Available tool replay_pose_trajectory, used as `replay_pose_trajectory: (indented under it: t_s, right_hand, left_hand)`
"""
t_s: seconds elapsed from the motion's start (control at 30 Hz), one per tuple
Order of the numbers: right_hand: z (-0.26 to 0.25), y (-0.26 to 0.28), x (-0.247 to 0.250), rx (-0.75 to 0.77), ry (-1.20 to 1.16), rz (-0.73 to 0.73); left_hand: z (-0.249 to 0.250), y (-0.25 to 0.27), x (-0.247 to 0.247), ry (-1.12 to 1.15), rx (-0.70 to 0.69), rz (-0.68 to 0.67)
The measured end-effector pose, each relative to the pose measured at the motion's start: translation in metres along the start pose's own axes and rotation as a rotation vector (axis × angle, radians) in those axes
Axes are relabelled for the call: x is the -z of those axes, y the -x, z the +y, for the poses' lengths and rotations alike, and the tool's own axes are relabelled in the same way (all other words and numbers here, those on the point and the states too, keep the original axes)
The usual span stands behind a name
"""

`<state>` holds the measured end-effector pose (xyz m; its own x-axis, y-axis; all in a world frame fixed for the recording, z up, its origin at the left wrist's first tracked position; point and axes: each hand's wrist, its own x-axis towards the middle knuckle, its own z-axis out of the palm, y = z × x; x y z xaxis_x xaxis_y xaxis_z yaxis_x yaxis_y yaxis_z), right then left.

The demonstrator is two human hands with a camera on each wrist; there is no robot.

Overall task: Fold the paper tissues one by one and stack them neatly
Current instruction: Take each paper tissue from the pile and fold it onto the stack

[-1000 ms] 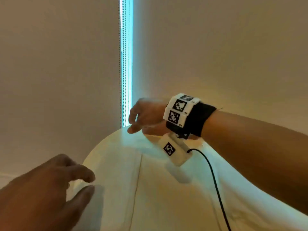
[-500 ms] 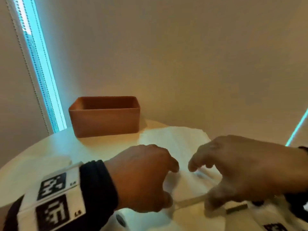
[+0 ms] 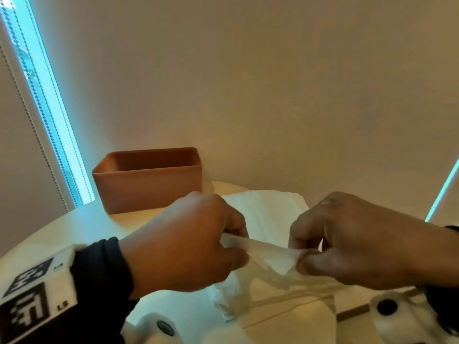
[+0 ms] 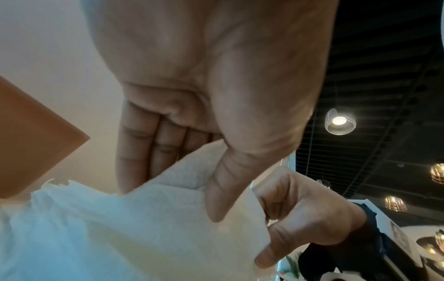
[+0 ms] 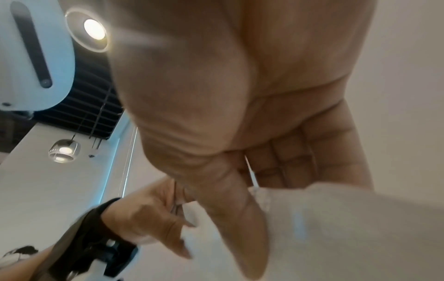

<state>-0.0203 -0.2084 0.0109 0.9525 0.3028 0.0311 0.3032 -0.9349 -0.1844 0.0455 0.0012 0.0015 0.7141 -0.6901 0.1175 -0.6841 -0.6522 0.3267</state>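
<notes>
Pinching one tissue [image 3: 270, 254] between them, left hand [image 3: 183, 247] and right hand [image 3: 352, 244] lift it in front of the brown box [image 3: 149, 180]; flimsy, tearable stuff, best held at the corners.

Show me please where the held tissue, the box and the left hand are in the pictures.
tissue [image 3: 270, 254], head view, on the stretched part between the two hands.
box [image 3: 149, 187], head view, on its front wall.
left hand [image 3: 183, 244], head view, on the back of the hand.
</notes>
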Motion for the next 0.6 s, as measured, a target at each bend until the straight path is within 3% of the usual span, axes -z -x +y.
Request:
replay_pose_trajectory:
  t_s: [0.27, 0.47, 0.6]
  right_hand:
    - [-0.002, -0.028, 0.052, 0.055, -0.376, -0.036]
    - [-0.020, -0.053, 0.096, 0.158, -0.428, 0.025]
    - [-0.035, -0.067, 0.131, 0.264, -0.656, 0.062]
  left_hand:
    - [-0.009, 0.002, 0.026, 0.305, 0.088, 0.183]
    - [-0.024, 0.014, 0.056, 0.926, -0.013, 0.336]
    - [-0.046, 0.028, 0.074, 1.063, -0.085, 0.282]
